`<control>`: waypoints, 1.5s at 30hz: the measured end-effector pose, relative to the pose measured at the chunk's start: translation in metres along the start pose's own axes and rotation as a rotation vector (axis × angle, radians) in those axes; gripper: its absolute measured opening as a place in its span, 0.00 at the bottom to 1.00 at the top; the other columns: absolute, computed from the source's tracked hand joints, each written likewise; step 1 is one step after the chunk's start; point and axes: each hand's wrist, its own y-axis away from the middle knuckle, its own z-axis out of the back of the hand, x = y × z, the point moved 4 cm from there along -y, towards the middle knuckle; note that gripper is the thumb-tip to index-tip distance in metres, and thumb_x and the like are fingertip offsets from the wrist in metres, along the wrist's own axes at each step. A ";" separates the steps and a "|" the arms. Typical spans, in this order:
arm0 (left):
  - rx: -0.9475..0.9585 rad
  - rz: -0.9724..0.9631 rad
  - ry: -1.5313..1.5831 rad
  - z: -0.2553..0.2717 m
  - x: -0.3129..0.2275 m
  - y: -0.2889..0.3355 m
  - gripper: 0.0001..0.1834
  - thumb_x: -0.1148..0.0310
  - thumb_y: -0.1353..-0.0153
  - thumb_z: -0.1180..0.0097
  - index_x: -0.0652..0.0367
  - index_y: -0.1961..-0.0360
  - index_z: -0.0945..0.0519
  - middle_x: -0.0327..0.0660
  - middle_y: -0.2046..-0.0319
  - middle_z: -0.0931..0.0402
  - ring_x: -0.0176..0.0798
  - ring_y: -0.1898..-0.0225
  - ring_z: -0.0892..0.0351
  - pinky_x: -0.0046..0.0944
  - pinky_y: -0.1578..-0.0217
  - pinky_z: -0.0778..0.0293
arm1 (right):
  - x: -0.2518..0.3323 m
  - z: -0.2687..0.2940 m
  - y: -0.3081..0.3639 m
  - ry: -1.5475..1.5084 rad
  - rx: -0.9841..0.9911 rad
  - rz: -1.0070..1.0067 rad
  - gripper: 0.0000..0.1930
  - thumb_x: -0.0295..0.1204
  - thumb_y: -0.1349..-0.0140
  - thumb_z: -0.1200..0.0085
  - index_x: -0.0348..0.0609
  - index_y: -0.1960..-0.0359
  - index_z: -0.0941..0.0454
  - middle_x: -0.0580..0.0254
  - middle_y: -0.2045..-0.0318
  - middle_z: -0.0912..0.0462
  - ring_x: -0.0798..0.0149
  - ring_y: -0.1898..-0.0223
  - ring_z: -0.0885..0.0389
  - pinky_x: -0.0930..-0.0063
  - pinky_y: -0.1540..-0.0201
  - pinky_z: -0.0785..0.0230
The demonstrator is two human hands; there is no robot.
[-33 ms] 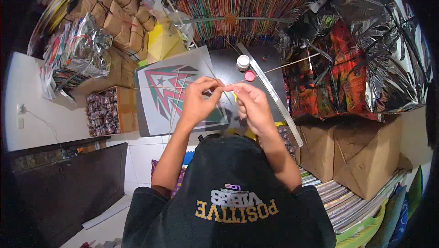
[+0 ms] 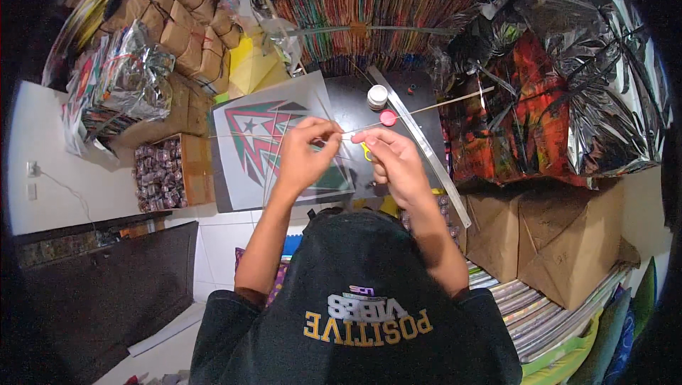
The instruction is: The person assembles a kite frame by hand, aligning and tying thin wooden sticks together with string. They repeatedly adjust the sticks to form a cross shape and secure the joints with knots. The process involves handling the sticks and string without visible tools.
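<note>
My left hand [image 2: 310, 154] is closed in a pinch on thin sticks where they cross, above the dark table [image 2: 349, 94]. One long thin stick [image 2: 455, 100] runs out past my right hand toward the right. My right hand [image 2: 392, 165] is closed too, thumb against forefinger, a small gap from my left fingertips; a fine pale line, perhaps thread, spans the gap. Under the sticks lies a white sheet [image 2: 229, 172] with a red, green and black angular star design. A yellow loop-shaped handle [image 2: 366, 151] shows beside my right fingers, its other end hidden.
A white-lidded jar [image 2: 377, 96], a pink round lid [image 2: 388, 118] and a long metal ruler [image 2: 419, 138] lie right of the sheet. Packed bundles [image 2: 192, 44] rise at left, above a box of small packets [image 2: 160, 175]. Plastic-wrapped bundles [image 2: 526, 108] crowd the right side.
My fingertips have drawn slightly apart, the left hand shifting left. The long stick's right end has dipped a little.
</note>
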 end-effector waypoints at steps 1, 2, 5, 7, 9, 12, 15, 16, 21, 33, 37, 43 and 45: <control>0.002 -0.029 -0.040 0.007 0.003 0.000 0.07 0.72 0.43 0.36 0.64 0.65 0.14 0.45 0.65 0.16 0.38 0.66 0.16 0.35 0.62 0.22 | 0.008 0.005 0.004 0.097 -0.001 0.003 0.10 0.32 0.28 0.48 0.40 0.56 0.17 0.79 0.79 0.29 0.86 0.82 0.42 0.86 0.82 0.53; 0.004 -0.058 -0.081 0.016 0.004 -0.001 0.07 0.72 0.43 0.37 0.64 0.65 0.14 0.45 0.65 0.16 0.39 0.66 0.16 0.36 0.62 0.22 | 0.015 0.011 0.008 0.192 -0.001 0.005 0.10 0.32 0.29 0.47 0.40 0.57 0.17 0.80 0.80 0.32 0.86 0.82 0.41 0.86 0.81 0.52; 0.078 -0.092 -0.160 0.042 0.019 0.003 0.07 0.71 0.43 0.37 0.64 0.65 0.14 0.44 0.67 0.18 0.41 0.65 0.17 0.38 0.60 0.23 | 0.036 0.046 0.020 0.490 -0.028 0.295 0.10 0.30 0.31 0.44 0.37 0.56 0.16 0.72 0.67 0.16 0.81 0.70 0.27 0.83 0.66 0.34; 0.165 -0.046 -0.127 0.054 0.023 0.005 0.07 0.71 0.43 0.37 0.65 0.66 0.14 0.44 0.67 0.18 0.41 0.65 0.17 0.38 0.60 0.23 | 0.069 0.061 0.042 0.599 -0.141 0.179 0.08 0.28 0.32 0.43 0.37 0.57 0.16 0.70 0.66 0.15 0.79 0.64 0.25 0.82 0.59 0.33; 0.281 -0.037 -0.081 0.059 0.024 0.009 0.06 0.73 0.44 0.36 0.65 0.67 0.14 0.43 0.68 0.17 0.39 0.63 0.19 0.37 0.59 0.25 | 0.087 0.084 0.056 0.640 -0.252 0.311 0.07 0.27 0.33 0.43 0.37 0.59 0.15 0.71 0.66 0.15 0.81 0.66 0.26 0.84 0.62 0.35; 0.418 -0.040 0.066 0.058 0.023 0.013 0.06 0.74 0.44 0.35 0.64 0.67 0.14 0.42 0.68 0.16 0.37 0.63 0.20 0.37 0.59 0.25 | 0.112 0.109 0.070 0.732 -0.410 0.319 0.07 0.28 0.33 0.42 0.37 0.61 0.15 0.72 0.68 0.16 0.82 0.70 0.27 0.86 0.68 0.37; 0.426 -0.043 0.193 0.054 0.014 0.012 0.06 0.74 0.44 0.34 0.65 0.66 0.14 0.42 0.68 0.16 0.36 0.62 0.19 0.36 0.58 0.24 | 0.120 0.138 0.073 0.916 -0.552 0.298 0.08 0.29 0.35 0.40 0.37 0.60 0.15 0.66 0.70 0.15 0.74 0.69 0.21 0.80 0.64 0.30; 0.400 -0.030 0.234 0.053 0.012 0.011 0.06 0.74 0.43 0.34 0.65 0.65 0.13 0.42 0.68 0.16 0.35 0.62 0.19 0.36 0.58 0.24 | 0.115 0.147 0.071 1.072 -0.570 0.304 0.08 0.29 0.36 0.40 0.37 0.60 0.15 0.63 0.68 0.15 0.70 0.67 0.20 0.77 0.62 0.29; 0.314 0.006 0.445 0.032 -0.010 0.004 0.08 0.74 0.42 0.33 0.67 0.63 0.13 0.44 0.66 0.15 0.34 0.61 0.18 0.33 0.57 0.23 | 0.079 0.129 0.046 1.328 -0.433 0.440 0.16 0.26 0.38 0.42 0.41 0.49 0.17 0.51 0.46 0.18 0.52 0.42 0.21 0.65 0.37 0.34; 0.230 0.003 0.722 -0.004 -0.031 -0.003 0.08 0.75 0.40 0.33 0.69 0.62 0.13 0.45 0.62 0.16 0.32 0.62 0.18 0.32 0.59 0.23 | -0.020 0.029 -0.001 -0.091 0.289 0.183 0.14 0.35 0.25 0.52 0.35 0.50 0.23 0.71 0.67 0.21 0.81 0.78 0.36 0.81 0.73 0.41; 0.132 0.127 0.795 -0.007 -0.023 -0.001 0.08 0.75 0.40 0.34 0.70 0.62 0.14 0.45 0.62 0.16 0.33 0.60 0.18 0.32 0.57 0.23 | -0.021 0.021 0.003 -0.166 0.223 0.076 0.12 0.33 0.25 0.51 0.38 0.51 0.24 0.73 0.74 0.26 0.83 0.82 0.42 0.83 0.79 0.50; 0.050 0.045 0.576 -0.012 -0.022 -0.007 0.07 0.76 0.40 0.35 0.70 0.62 0.14 0.46 0.61 0.15 0.34 0.59 0.18 0.33 0.56 0.23 | -0.044 0.003 0.015 -0.193 0.244 -0.057 0.11 0.35 0.25 0.52 0.41 0.50 0.26 0.81 0.82 0.40 0.86 0.88 0.50 0.84 0.86 0.60; 0.058 0.012 0.490 -0.015 -0.016 -0.006 0.07 0.76 0.40 0.35 0.69 0.62 0.13 0.46 0.61 0.15 0.34 0.59 0.18 0.34 0.56 0.23 | -0.038 -0.001 0.018 -0.165 0.223 -0.047 0.11 0.35 0.24 0.53 0.40 0.51 0.26 0.82 0.83 0.40 0.86 0.89 0.50 0.84 0.86 0.61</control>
